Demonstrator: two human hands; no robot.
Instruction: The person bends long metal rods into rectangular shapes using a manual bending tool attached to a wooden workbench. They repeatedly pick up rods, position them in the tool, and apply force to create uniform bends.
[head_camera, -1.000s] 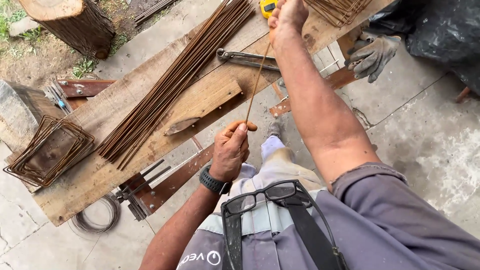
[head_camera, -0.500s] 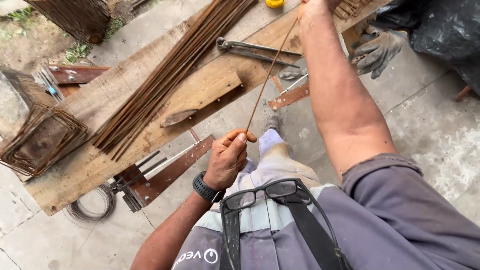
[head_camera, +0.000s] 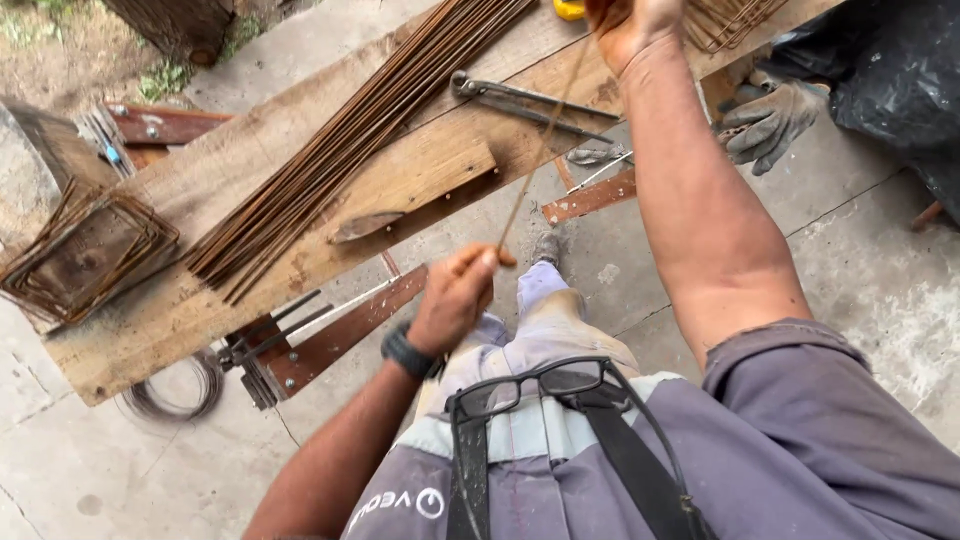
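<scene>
1. Hands hold one thin rusty rod (head_camera: 540, 150) at both ends: left hand (head_camera: 455, 300) pinches the near end, right hand (head_camera: 630, 25) has a closed grip on the far end, so the rod hangs straight above the tabletop (head_camera: 300, 270).
2. Bundle of rods (head_camera: 340, 150), bent stirrups (head_camera: 85, 250) and long bending tool (head_camera: 530, 100) lie on the planks; nothing blocks the rod.

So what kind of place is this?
Probably an outdoor metalworking yard: a bundle of rusty thin steel rods lies on a rough wooden plank bench, beside stacked bent rusty wire squares, over concrete ground.
</scene>
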